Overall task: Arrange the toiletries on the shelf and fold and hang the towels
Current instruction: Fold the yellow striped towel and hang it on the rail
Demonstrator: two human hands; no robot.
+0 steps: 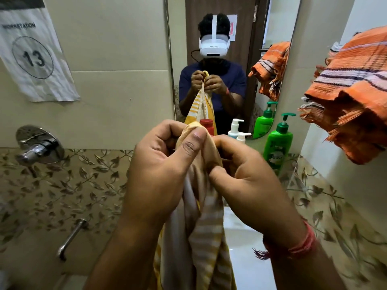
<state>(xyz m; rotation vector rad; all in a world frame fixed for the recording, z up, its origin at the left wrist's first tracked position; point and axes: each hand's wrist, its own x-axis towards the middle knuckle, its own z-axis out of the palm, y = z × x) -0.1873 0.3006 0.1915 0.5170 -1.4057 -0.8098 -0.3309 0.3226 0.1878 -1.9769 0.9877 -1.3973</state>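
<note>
Yellow-and-white striped towel: from the head view I see one, bunched at its top edge and hanging straight down at centre frame; my left hand has its fingers curled round the top, thumb pressed on the cloth; my right hand pinches the same edge just beside it, a red thread band on that wrist. At 3 o'clock one orange striped towel hangs. At 1 o'clock I count three bottles: one green pump bottle, one white pump bottle, one red-capped bottle; the mirror doubles them. One wall tap sits at 9 o'clock.
</note>
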